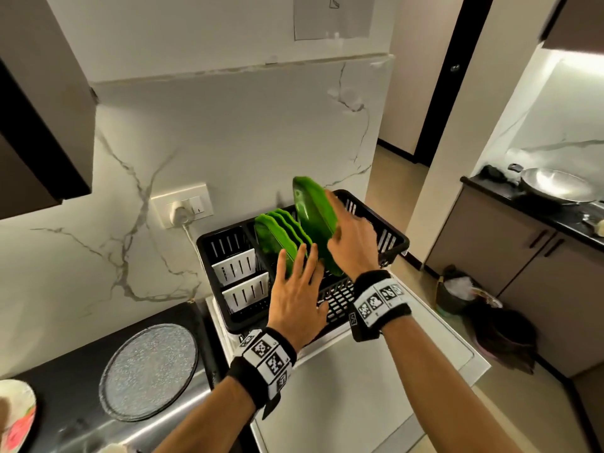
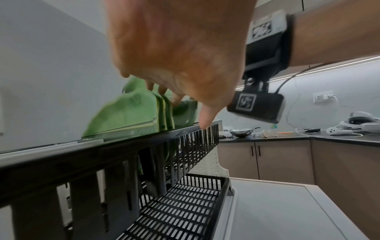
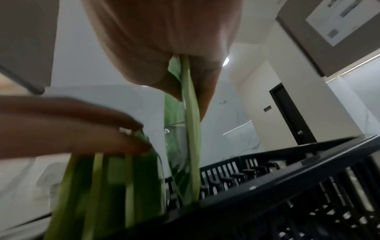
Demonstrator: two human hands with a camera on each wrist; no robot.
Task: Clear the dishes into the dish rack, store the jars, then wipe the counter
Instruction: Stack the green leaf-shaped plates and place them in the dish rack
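A black dish rack stands on a white appliance top. Several green plates stand on edge in it. My right hand grips a larger green plate by its rim and holds it upright, its lower edge down in the rack just right of the others. The right wrist view shows thumb and fingers pinching that plate above the rack. My left hand lies with straight fingers on the tops of the standing plates, over the rack's front wall.
Two white cutlery holders fill the rack's left side. A round grey speckled plate and a floral plate lie on the dark counter at left. A wall socket is behind, a cabinet overhead, a wok at far right.
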